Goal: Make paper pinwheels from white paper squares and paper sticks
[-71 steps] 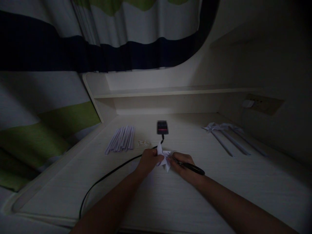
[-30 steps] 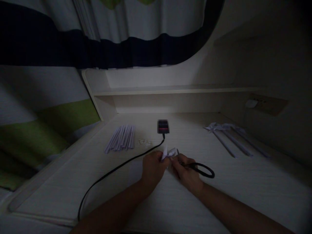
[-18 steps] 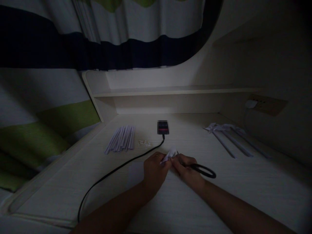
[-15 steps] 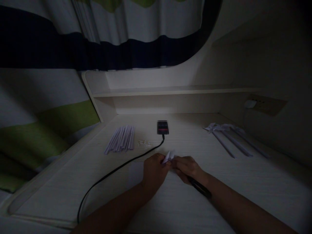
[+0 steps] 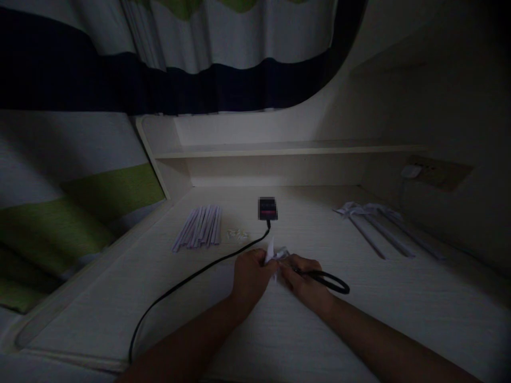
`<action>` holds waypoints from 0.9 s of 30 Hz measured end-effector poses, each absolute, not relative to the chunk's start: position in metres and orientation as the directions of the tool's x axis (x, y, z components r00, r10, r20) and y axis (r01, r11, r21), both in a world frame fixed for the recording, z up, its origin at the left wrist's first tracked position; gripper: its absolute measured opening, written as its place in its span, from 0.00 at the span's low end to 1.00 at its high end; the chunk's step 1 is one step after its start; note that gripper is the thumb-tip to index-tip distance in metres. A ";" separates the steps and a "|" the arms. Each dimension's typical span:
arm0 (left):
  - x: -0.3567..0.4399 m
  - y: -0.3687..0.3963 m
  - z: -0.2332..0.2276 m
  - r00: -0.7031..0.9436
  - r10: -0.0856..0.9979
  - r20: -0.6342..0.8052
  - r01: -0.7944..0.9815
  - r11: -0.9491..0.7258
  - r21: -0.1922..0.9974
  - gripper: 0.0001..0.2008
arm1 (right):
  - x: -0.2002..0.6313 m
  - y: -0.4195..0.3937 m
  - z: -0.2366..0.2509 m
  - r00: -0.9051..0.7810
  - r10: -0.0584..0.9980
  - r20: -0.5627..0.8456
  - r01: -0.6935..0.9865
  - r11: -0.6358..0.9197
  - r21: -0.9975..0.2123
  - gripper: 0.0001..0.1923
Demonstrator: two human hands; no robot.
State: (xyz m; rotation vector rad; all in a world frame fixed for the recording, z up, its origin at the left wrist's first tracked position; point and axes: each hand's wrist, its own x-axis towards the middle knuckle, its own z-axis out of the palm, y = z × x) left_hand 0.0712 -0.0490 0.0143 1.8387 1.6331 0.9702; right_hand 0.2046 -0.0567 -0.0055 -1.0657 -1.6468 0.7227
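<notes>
On the pale bench point(image 5: 359, 319), a bundle of paper strips point(image 5: 198, 227) lies at the left, with a black cable point(image 5: 187, 279) running forward from a small dark device point(image 5: 267, 208). At the middle, the left hand point(image 5: 249, 275) pinches a small folded white paper piece point(image 5: 272, 254) just above the bench, and the right hand point(image 5: 305, 276) touches the same piece while gripping black-handled scissors point(image 5: 329, 280). Far right, well apart, lie finished paper pinwheels point(image 5: 373, 218) on sticks.

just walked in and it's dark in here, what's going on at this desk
A person is working at a pale desk. The left hand pinches a small folded white paper piece, while the right hand holds black scissors against it. Paper strips lie to the left, finished paper pinwheels to the right.
</notes>
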 end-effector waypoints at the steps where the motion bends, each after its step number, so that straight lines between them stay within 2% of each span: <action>1: 0.073 -0.050 0.014 0.009 0.979 0.202 0.643 -0.161 0.749 0.11 | 0.200 -0.058 -0.004 -0.038 0.956 0.292 0.201 0.293 -0.935 0.13; 4: 0.077 -0.052 0.013 -0.011 0.963 0.269 0.668 -0.193 0.718 0.10 | 0.190 -0.062 0.001 0.050 0.992 0.118 -0.067 0.121 -0.990 0.13; 7: 0.079 -0.055 0.013 0.004 0.930 0.367 0.696 -0.266 0.667 0.09 | 0.185 -0.063 0.003 0.054 0.998 0.020 -0.367 0.039 -0.929 0.12; 10: 0.079 -0.056 0.014 0.050 0.889 0.454 0.714 -0.350 0.606 0.08 | 0.182 -0.064 0.002 0.012 1.000 -0.012 -0.509 -0.004 -0.861 0.12; 12: 0.079 -0.057 0.014 0.076 0.863 0.500 0.731 -0.389 0.560 0.07 | 0.184 -0.063 0.000 0.006 1.000 0.014 -0.502 0.015 -0.865 0.12; 14: 0.079 -0.057 0.015 0.079 0.852 0.518 0.754 -0.391 0.528 0.07 | 0.188 -0.060 -0.003 0.006 0.997 0.073 -0.387 0.070 -0.919 0.13; 16: 0.078 -0.057 0.015 0.068 0.872 0.485 0.768 -0.356 0.533 0.07 | 0.197 -0.056 -0.005 -0.020 0.980 0.199 -0.134 0.194 -0.972 0.13; 17: 0.078 -0.056 0.016 0.060 0.890 0.452 0.768 -0.331 0.549 0.07 | 0.203 -0.053 -0.005 -0.063 0.953 0.297 0.029 0.300 -0.954 0.13; 18: 0.077 -0.055 0.015 0.056 0.910 0.410 0.764 -0.304 0.569 0.07 | 0.210 -0.050 -0.004 -0.150 0.893 0.425 0.198 0.448 -0.872 0.13; 19: 0.076 -0.054 0.015 0.057 0.930 0.364 0.757 -0.278 0.592 0.08 | 0.216 -0.047 -0.003 -0.290 0.775 0.562 0.306 0.631 -0.713 0.12; 21: 0.073 -0.051 0.014 0.088 0.961 0.261 0.730 -0.240 0.640 0.09 | 0.227 -0.043 0.000 -0.576 0.469 0.670 0.340 0.882 -0.325 0.11; 23: 0.070 -0.047 0.012 0.119 0.979 0.166 0.692 -0.201 0.693 0.10 | 0.233 -0.041 0.004 -0.732 0.302 0.610 0.360 0.933 -0.029 0.12; 24: 0.068 -0.045 0.011 0.130 0.983 0.127 0.672 -0.182 0.718 0.09 | 0.234 -0.041 0.006 -0.780 0.246 0.575 0.351 0.933 0.076 0.12; 25: 0.066 -0.043 0.011 0.139 0.986 0.095 0.651 -0.163 0.742 0.09 | 0.234 -0.041 0.007 -0.809 0.217 0.546 0.349 0.925 0.150 0.12; 27: 0.063 -0.039 0.010 0.150 0.988 0.045 0.602 -0.128 0.789 0.08 | 0.231 -0.043 0.010 -0.822 0.228 0.522 0.386 0.897 0.217 0.11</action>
